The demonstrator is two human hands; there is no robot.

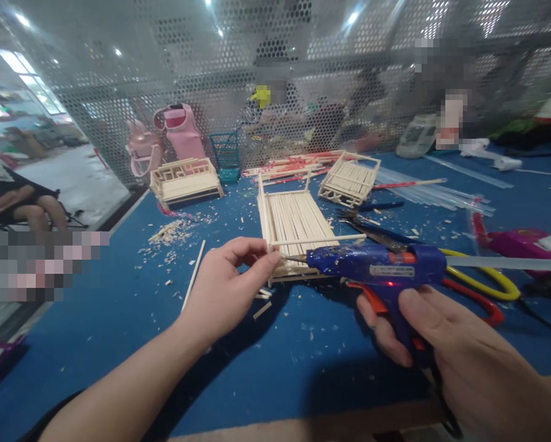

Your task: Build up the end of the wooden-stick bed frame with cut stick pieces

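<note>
My right hand grips a blue hot glue gun by its handle, fingers at the orange trigger. A clear glue stick runs out of its back, and a small red light glows on its side. At the near left corner of a miniature bed made of wooden sticks, the nozzle points close to my left fingertips. There my left hand is closed in a pinch on the left end of a thin wooden stick, which lies across the bed's near end. The exact contact is hidden by the fingers.
Pliers with red and yellow handles lie behind the glue gun. Further back are a stick-built bench, another stick frame, red-and-wood sticks and clear glue sticks. Wood scraps litter the blue table. A person sits left.
</note>
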